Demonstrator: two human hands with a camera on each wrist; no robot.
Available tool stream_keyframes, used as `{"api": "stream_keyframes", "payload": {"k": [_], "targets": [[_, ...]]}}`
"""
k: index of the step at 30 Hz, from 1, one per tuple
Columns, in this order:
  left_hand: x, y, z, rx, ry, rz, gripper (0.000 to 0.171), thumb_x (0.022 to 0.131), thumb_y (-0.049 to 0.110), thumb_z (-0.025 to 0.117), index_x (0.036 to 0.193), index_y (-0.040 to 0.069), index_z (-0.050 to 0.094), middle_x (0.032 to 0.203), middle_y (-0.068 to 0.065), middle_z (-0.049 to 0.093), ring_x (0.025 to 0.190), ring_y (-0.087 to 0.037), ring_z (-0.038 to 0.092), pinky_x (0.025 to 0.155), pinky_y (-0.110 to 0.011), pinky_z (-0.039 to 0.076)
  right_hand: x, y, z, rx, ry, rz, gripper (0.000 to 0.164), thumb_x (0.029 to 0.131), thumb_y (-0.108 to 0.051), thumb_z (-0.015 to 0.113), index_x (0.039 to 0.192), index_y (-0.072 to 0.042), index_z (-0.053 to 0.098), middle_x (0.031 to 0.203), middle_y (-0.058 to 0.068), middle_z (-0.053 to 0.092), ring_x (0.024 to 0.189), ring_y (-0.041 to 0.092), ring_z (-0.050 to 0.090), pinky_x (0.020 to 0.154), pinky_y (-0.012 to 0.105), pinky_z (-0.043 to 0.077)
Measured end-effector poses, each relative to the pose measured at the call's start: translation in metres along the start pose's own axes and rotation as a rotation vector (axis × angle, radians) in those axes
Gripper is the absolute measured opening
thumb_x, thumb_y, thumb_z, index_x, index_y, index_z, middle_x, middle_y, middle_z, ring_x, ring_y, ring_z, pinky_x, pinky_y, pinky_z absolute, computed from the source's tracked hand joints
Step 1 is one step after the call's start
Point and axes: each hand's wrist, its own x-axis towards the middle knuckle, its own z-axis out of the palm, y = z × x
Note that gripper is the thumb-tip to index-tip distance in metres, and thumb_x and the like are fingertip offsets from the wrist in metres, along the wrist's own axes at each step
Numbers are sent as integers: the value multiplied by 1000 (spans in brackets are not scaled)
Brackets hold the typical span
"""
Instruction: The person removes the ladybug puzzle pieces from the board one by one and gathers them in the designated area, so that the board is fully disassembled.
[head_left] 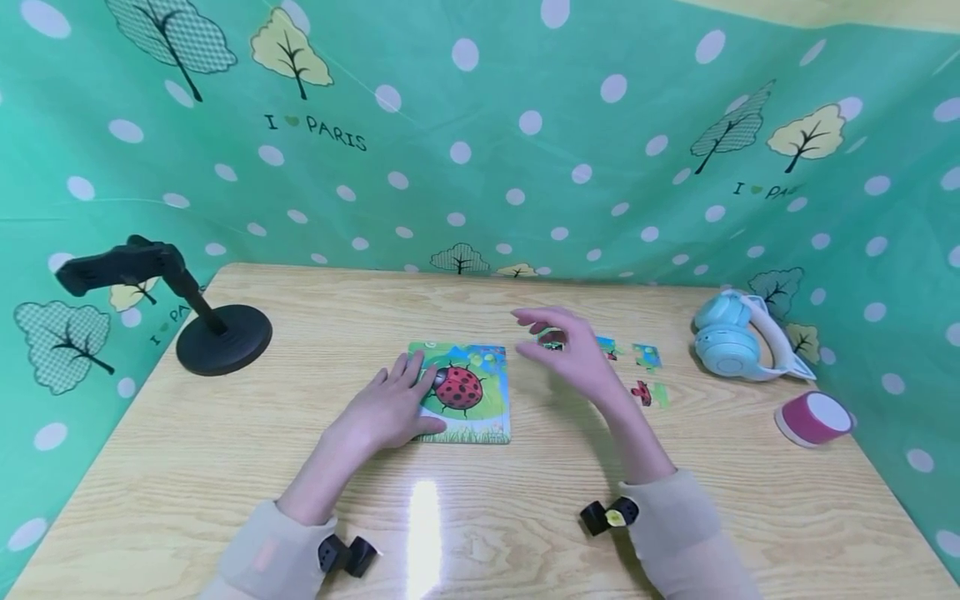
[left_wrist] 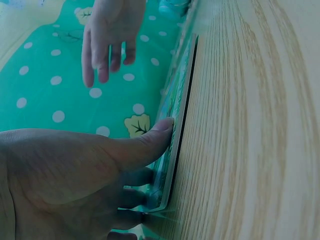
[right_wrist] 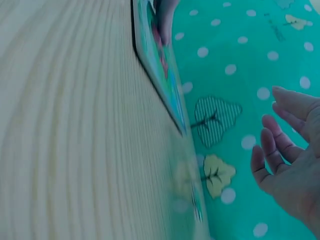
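- Two pale sleeves (head_left: pixel 686 533) come nearest the camera, on the near side of the ladybird board, cut off by the lower edge; a small black device (head_left: pixel 348 556) sits at each cuff.
- The ladybird board (head_left: pixel 468 396) lies flat on the wooden table (head_left: pixel 315 367), its left part hidden under fingers.
- The left hand (head_left: pixel 392 406) rests on the board's left side, fingers extended, gripping nothing.
- The right hand (head_left: pixel 566 350) hovers right of the board, fingers loosely bent, holding nothing.
- Right of the board lie small puzzle pieces (head_left: pixel 647 357); the right hand partly hides one, whose picture is hard to make out.
- Farther right of the board are blue headphones (head_left: pixel 726 346) and a dark-pink cylinder (head_left: pixel 808 419); well left, a black stand (head_left: pixel 223 339).
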Motion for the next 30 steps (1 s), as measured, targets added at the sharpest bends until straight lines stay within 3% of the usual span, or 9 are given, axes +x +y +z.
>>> {"api": "stream_keyframes", "payload": {"k": [6,12,21,26,30], "targets": [[1,0,0,5,-5,3,84,98,48,65,160,1,33,171,-25,13,159,-46,13,128,-62,20,9,-11,24,48,-100,29,53,92,-12,76,143,-13,61,132,19,65,120,41,60,103,49,54],[2,0,0,7,-6,13,84,98,48,65,159,0,33,171,-26,13,159,-47,13,127,-63,21,15,-15,46,-6,-235,38,62,91,-15,79,149,-13,55,134,18,67,117,36,65,99,46,57],[2,-1,-1,20,-4,18,84,98,48,65,159,0,32,171,-26,14,159,-48,14,126,-65,22,15,-11,63,-97,-318,85,68,87,-13,82,149,-15,55,128,12,69,114,26,66,94,36,59],[3,-1,1,22,6,26,85,98,49,65,159,0,33,170,-27,14,158,-48,15,127,-64,22,12,-10,67,-141,-343,169,73,82,-16,87,148,-15,55,121,9,70,109,21,66,97,37,58],[2,-1,0,22,14,23,85,97,49,66,159,0,33,170,-27,14,158,-48,15,127,-64,22,11,-10,69,-187,-358,188,77,79,-14,89,149,-15,55,119,8,70,107,20,65,98,38,57]]}}
